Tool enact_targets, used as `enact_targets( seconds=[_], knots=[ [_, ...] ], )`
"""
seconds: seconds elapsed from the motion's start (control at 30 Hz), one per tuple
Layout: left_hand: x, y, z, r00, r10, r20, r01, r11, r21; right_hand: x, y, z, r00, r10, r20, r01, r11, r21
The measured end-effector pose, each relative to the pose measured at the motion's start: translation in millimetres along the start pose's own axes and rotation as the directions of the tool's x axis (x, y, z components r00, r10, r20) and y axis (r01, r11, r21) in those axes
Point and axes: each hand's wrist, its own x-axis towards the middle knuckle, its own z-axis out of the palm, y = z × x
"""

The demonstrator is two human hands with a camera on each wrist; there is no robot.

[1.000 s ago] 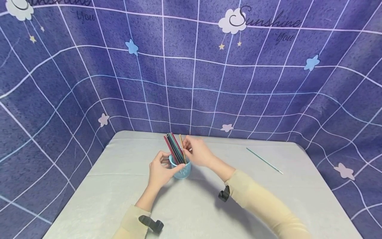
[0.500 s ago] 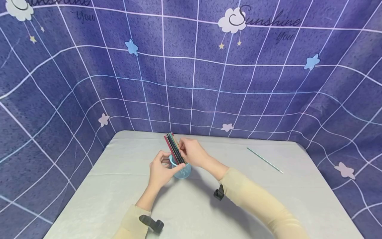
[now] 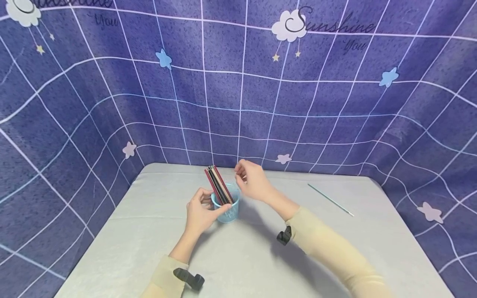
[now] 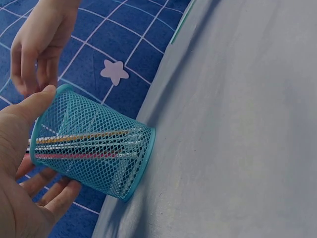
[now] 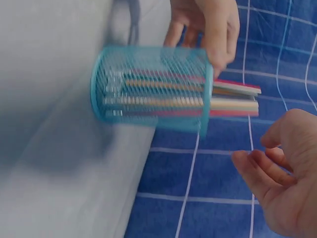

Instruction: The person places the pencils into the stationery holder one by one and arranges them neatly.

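A light blue mesh pen cup (image 3: 229, 212) stands on the table in the head view. My left hand (image 3: 201, 212) holds it from the left, thumb at the rim and fingers round the far side. A bundle of thin pencils (image 3: 218, 184), red, black and tan among them, leans to the left inside the cup. Just right of the rim, my right hand (image 3: 254, 182) is raised with loosely bent fingers. Nothing shows between those fingers (image 5: 257, 173) in the right wrist view, where the pencil ends (image 5: 250, 101) stick out past the rim.
One thin teal pencil (image 3: 330, 200) lies slantwise on the table at the right. A pale cloth covers the table (image 3: 253, 260). Behind it and along both sides hangs a blue-purple curtain (image 3: 261, 99) with a grid, stars and clouds.
My right hand first pushed a yellow pencil in against the bundle, then let go and drew back up and to the right. The left hand and the cup have stayed put.
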Motion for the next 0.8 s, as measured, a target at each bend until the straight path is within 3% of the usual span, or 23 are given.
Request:
enact_targets(
  seconds=[0.13, 0.3, 0.6, 0.8],
  knots=[
    [-0.4, -0.7, 0.3, 1.0, 0.001, -0.009, -0.001, 1.0, 0.005, -1.5, 14.3, -19.6, 0.998, 0.032, -0.057, -0.034, 0.999, -0.029],
    [-0.7, -0.6, 0.2, 1.0, 0.009, -0.007, -0.009, 1.0, -0.002, -9.4, 37.9, -49.1, 0.995, 0.069, -0.071, -0.075, 0.993, -0.088],
    [-1.9, -0.6, 0.1, 1.0, 0.008, -0.005, -0.008, 1.0, -0.001, -39.9, 85.3, -93.4, 0.982, 0.142, -0.126, -0.165, 0.967, -0.192],
    [-1.7, -0.1, -0.2, 1.0, -0.001, -0.001, 0.001, 1.0, -0.005, -62.2, 111.0, -112.7, 0.969, 0.211, -0.128, -0.237, 0.939, -0.248]
  ],
)
